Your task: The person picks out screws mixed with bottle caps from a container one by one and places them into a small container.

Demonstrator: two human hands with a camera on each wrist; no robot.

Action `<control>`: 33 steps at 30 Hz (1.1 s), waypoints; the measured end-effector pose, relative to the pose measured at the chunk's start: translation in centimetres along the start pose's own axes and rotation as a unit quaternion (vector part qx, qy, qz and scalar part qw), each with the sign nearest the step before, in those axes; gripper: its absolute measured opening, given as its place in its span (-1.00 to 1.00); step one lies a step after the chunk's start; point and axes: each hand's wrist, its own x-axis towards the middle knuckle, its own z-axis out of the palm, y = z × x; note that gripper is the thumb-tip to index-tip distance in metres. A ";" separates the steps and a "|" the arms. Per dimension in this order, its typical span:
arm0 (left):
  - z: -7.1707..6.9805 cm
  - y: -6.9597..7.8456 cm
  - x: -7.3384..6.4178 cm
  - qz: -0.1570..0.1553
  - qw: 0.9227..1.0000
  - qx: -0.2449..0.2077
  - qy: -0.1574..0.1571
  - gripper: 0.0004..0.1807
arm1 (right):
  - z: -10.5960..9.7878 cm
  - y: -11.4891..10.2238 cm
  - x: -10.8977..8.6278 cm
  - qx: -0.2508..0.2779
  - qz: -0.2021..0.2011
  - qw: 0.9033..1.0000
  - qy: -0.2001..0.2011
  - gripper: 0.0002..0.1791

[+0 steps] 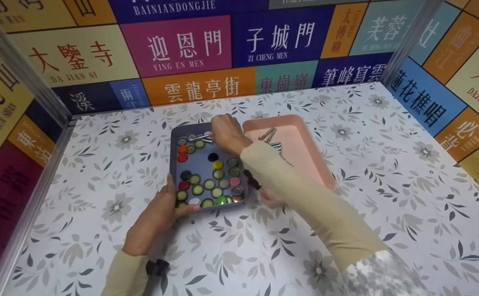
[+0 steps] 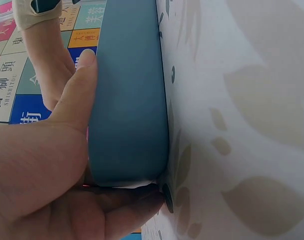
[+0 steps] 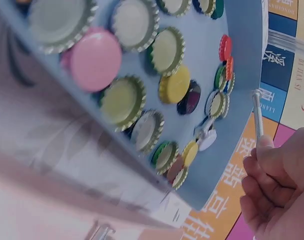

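Observation:
A blue-grey tray [image 1: 198,159] full of bottle caps [image 1: 218,174] lies on the table. My left hand [image 1: 161,209] grips its near left corner, with the thumb along one wall and the fingers against the other. Over the far side of this tray, my right hand [image 1: 227,132] pinches a slim silver bolt [image 3: 258,112] with a ribbed shaft. Another shiny metal piece [image 3: 206,131] lies among the caps near the far wall. The caps are green-rimmed, red, yellow, pink and black; some lie face up, others face down.
A pink tray [image 1: 311,158] stands to the right, close beside the blue-grey one, with several metal bolts [image 1: 267,135] in it. The table [image 1: 231,255] has a white floral cover. Panels with printed characters [image 1: 181,45] close off its back and sides.

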 end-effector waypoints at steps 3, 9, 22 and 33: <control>-0.1 0.0 -0.1 -0.003 1.000 -0.004 -0.002 0.38 | -0.2 0.8 -0.3 0.015 -0.014 1.000 0.001 -0.79; -0.1 -0.2 0.0 -0.006 1.000 -0.005 -0.006 0.38 | -0.5 2.1 -0.8 0.033 -0.035 0.999 -0.017 -0.81; 0.0 -0.3 0.1 -0.004 1.000 0.001 -0.007 0.39 | -0.7 4.3 -2.6 0.148 0.032 0.988 -0.034 -0.84; 0.0 -0.4 -0.2 0.015 1.000 0.003 0.004 0.37 | -0.9 7.1 -4.0 0.170 0.033 0.985 -0.026 -0.82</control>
